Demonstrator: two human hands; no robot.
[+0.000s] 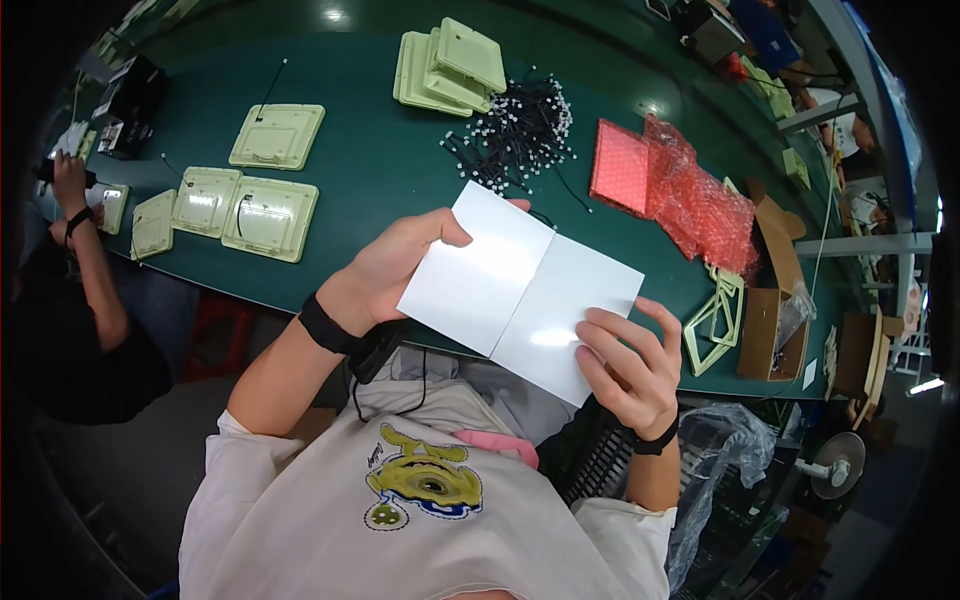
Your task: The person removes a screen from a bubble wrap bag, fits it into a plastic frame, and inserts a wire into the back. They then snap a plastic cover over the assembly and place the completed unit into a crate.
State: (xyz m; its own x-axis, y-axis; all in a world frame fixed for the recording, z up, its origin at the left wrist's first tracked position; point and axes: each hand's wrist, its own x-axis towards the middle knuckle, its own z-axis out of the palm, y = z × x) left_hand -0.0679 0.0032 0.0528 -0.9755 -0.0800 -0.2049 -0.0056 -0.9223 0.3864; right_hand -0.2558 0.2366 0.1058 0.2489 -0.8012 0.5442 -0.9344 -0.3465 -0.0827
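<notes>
Two glossy white panels meet along a straight seam in front of my chest, above the table's near edge. The left white panel (487, 262) lies between the thumb and fingers of my left hand (385, 262), thumb on top and most of the fingers hidden underneath. On the right white panel (560, 325) rest several bent fingertips of my right hand (635, 380), and its forefinger reaches the outer edge. Whether the panels are joined at the seam I cannot tell. Just beyond them lies a heap of short black cables (525, 125) with pale connectors.
Pale green plastic covers (270, 220) lie at left, with a stack of green covers (465, 60) farther back. Red bubble wrap (685, 185), pale green frames (712, 325) and a cardboard box (772, 335) occupy the right. At far left, a co-worker's arm (100, 275) reaches over the green table (370, 130).
</notes>
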